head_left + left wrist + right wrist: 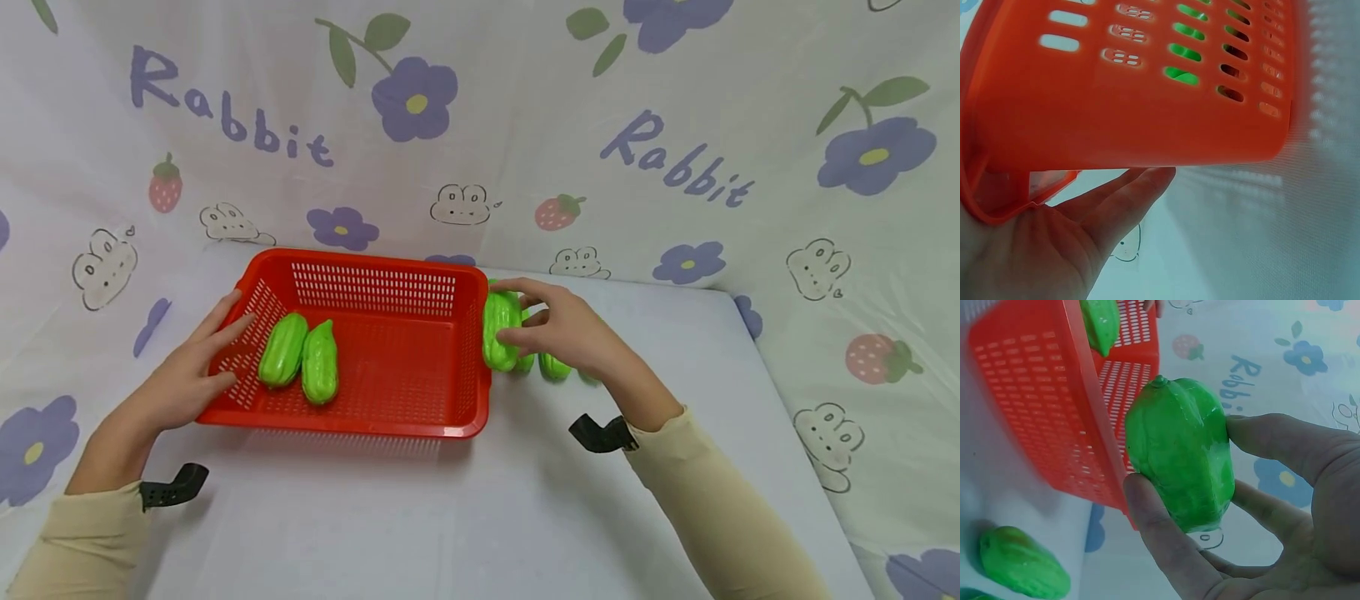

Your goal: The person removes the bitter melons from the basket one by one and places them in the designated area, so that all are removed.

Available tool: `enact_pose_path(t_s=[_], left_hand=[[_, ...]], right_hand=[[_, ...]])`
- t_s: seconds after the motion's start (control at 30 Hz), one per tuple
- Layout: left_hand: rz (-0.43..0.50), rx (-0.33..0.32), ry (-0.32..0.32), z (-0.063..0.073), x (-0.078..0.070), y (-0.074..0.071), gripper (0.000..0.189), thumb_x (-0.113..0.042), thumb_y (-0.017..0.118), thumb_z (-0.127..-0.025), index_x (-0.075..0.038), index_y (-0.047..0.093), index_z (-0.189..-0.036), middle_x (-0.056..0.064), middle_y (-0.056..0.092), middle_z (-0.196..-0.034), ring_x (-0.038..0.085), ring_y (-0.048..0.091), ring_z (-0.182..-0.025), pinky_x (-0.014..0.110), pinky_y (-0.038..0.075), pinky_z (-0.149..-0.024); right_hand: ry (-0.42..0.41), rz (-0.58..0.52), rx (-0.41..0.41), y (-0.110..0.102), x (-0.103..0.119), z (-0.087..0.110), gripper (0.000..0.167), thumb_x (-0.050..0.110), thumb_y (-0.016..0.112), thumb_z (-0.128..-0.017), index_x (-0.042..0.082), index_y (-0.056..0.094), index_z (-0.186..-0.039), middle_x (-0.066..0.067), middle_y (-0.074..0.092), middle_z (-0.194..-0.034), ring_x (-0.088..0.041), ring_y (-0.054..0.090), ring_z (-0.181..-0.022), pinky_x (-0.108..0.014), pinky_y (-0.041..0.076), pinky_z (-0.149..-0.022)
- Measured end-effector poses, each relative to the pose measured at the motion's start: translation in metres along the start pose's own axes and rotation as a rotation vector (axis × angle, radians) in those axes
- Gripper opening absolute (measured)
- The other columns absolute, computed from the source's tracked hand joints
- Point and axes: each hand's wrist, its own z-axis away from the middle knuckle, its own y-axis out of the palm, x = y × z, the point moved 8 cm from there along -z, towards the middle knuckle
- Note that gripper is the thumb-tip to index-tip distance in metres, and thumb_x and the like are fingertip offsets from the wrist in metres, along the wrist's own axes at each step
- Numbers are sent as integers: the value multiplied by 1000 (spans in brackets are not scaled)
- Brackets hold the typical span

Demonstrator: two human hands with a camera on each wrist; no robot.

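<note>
My right hand (566,321) holds a glossy, ribbed green papaya (501,330) between thumb and fingers, at the right rim of a red plastic basket (390,431). In the right wrist view, the held papaya (1179,453) has a small nub at one end and overlaps the basket rim (1094,406). My left hand (176,383) grips the basket's left rim. The left wrist view has fingers (1129,200) of that hand under the rim, against the outer wall (1129,125). Two papayas lie side by side in the basket's left part, one of them the left papaya (283,350).
To the right of the basket, more green papayas lie on the white table, partly behind my right hand, among them one papaya (555,367). A cloth printed with rabbits and flowers (416,100) hangs behind the table (360,517).
</note>
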Motion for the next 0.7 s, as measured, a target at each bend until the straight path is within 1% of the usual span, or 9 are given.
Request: enact_pose_path(t_s=[0.07, 0.2, 0.27, 0.43, 0.57, 0.7], left_hand=[[3, 1, 0, 0, -1, -1, 82, 12, 63, -89, 5, 34, -166, 11, 1, -182, 49, 8, -163, 83, 34, -110], [11, 3, -5, 0, 0, -1, 82, 12, 62, -90, 5, 33, -166, 11, 0, -182, 48, 6, -163, 83, 32, -110], [4, 3, -11, 0, 0, -1, 83, 11, 63, -90, 4, 33, -166, 11, 0, -182, 48, 7, -163, 83, 34, -109], [3, 0, -5, 1, 0, -2, 82, 12, 63, -89, 5, 34, -166, 11, 1, -182, 48, 6, -163, 83, 33, -110], [5, 3, -7, 0, 0, -1, 83, 11, 63, -90, 4, 33, -167, 10, 0, -182, 47, 6, -164, 83, 34, -109], [2, 5, -12, -1, 0, 0, 83, 11, 63, -90, 3, 33, -167, 10, 0, -182, 47, 7, -164, 83, 36, -108]], right_hand=[[-5, -6, 1, -1, 0, 2, 61, 21, 85, -94, 26, 64, -151, -13, 58, -134, -32, 73, -110, -42, 66, -80], [1, 17, -2, -4, -2, 6, 62, 22, 84, -94, 27, 63, -152, -13, 59, -134, -30, 73, -110, -41, 66, -80], [7, 29, -3, -5, -4, 8, 62, 23, 84, -94, 28, 63, -152, -13, 60, -134, -30, 73, -110, -41, 65, -80], [24, 47, -2, -6, -13, 12, 63, 22, 85, -93, 30, 63, -152, -14, 59, -134, -32, 72, -112, -41, 66, -78], [36, 54, 2, -6, -20, 18, 64, 21, 85, -93, 30, 63, -153, -15, 59, -133, -33, 71, -112, -41, 66, -78], [33, 56, 1, -6, -24, 24, 65, 20, 85, -93, 26, 63, -154, -15, 60, -130, -33, 71, -108, -41, 65, -78]])
